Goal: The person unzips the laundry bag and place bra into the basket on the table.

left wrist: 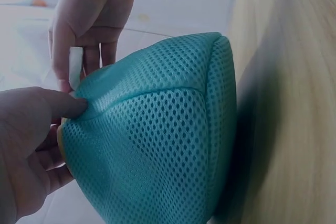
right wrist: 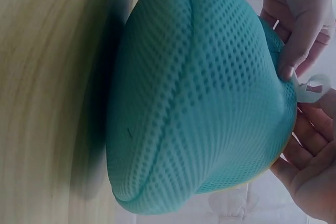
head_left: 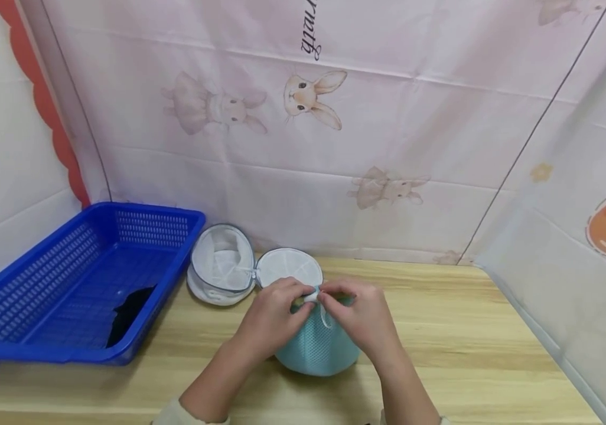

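A teal mesh bag [head_left: 318,348] with a rounded, bulging body stands on the wooden table in front of me. At its top edge my left hand [head_left: 275,313] pinches the fabric between thumb and fingers, the thumb pressed on the mesh in the left wrist view. My right hand [head_left: 362,311] meets it from the other side, its thumb and forefinger pinched together at the same edge. Between the fingertips a thin white ribbon loop [right wrist: 315,88] sticks out. Yellowish trim runs along the bag's edge in the wrist views. The bag's inside is hidden.
Left of the hands stands a blue plastic basket [head_left: 74,353] with a black cloth [head_left: 130,313] in it. Behind the bag, a round white mesh bag [head_left: 222,260] has its lid [head_left: 288,267] flipped to the right. A rabbit-printed sheet [head_left: 414,118] hangs at the back.
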A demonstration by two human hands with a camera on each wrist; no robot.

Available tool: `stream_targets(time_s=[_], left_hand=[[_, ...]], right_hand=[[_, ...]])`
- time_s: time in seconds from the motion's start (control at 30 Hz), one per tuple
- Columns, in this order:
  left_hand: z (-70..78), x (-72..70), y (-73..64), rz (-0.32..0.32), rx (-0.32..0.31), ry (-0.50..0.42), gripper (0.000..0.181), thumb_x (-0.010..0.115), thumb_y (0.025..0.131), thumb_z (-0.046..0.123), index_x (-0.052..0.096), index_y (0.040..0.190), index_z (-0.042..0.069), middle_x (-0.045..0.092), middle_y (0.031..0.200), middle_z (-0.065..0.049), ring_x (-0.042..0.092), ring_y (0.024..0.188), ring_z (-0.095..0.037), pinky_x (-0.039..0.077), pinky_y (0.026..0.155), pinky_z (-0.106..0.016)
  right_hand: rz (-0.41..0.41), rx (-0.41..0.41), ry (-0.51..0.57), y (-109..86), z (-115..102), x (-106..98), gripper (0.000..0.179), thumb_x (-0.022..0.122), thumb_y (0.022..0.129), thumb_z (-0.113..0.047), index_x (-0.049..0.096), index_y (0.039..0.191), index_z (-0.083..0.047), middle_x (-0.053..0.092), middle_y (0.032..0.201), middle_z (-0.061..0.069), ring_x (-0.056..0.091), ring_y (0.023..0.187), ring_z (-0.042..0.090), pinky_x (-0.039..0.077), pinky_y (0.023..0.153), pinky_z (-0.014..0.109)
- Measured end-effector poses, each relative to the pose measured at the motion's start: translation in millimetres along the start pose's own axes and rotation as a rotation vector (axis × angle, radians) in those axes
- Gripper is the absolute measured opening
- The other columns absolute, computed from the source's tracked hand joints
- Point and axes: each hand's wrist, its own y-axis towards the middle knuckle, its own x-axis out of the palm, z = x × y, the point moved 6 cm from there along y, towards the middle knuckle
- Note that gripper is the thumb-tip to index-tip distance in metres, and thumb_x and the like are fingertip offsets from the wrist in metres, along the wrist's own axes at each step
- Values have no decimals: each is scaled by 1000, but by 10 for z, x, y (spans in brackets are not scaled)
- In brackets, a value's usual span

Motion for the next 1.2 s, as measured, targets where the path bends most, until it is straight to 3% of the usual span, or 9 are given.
stream_targets(time_s=[0.13,0.53,0.77,0.97,1.1,1.2], left_hand=[[17,7,7,25,17,17,18,80,81,12,77,99,8,72,91,3,65,83,-9,54,72,-24],[37,-6,-1,38,-17,12,16,81,81,12,77,96,10,71,89,4,60,77,-7,51,66,-22],[27,5,-6,32,-25,-11,15,81,81,13,77,95,9,71,88,4,62,80,-9,53,69,-24],[6,-9,-7,27,-56,-10,15,82,80,14,77,93,10,72,89,5,66,84,-10,54,74,-28],[19,6,2,-2,-57,-18,17,81,81,19,77,96,12,71,91,6,65,86,-9,54,75,-27],[43,17,4,-8,-41,-14,19,79,81,20,76,99,13,71,91,7,63,85,-7,54,73,-25]], right_hand=[[-3,29,32,0,31,16,12,80,82,-17,79,94,-14,75,92,-9,71,93,9,58,80,29],[62,104,83,12,81,-17,6,79,83,-14,78,89,-13,76,90,-6,72,94,11,58,80,30],[62,175,90,7,137,-57,7,78,84,-15,79,91,-13,76,90,-6,71,96,13,58,85,39],[112,203,105,5,210,-135,5,78,84,-14,78,88,-11,76,87,-3,71,100,17,53,97,46],[101,201,132,6,213,-117,4,78,85,-16,78,87,-13,76,85,-3,71,94,13,54,95,41],[74,174,139,9,176,-71,5,78,85,-18,78,87,-14,75,83,-6,71,90,9,57,86,34]])
